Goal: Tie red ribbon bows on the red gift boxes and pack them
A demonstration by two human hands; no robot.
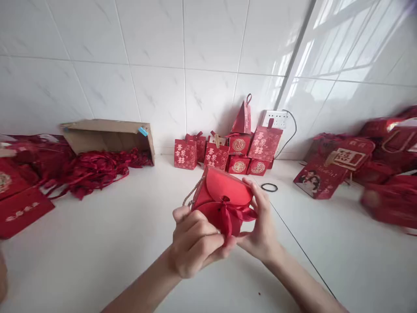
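Observation:
Between both hands, above the white table, is a red gift box (230,184) with a rounded flap and a twisted cord handle on its left side. A red ribbon (228,217) comes out at a hole under the flap, with a loop and a tail hanging over the front. My left hand (197,241) is closed at the box's lower left, its fingers curled by the ribbon's tail. My right hand (262,224) wraps round the box's right side, thumb and fingers pressed against it. The undersides of the box and some fingertips are hidden.
Behind stand several red printed boxes (216,154) near a white power strip (275,118). An open cardboard box (107,127) spills red ribbons (94,171) at left. More red boxes and bags (391,195) lie at right. A black ring (269,187) lies on the table.

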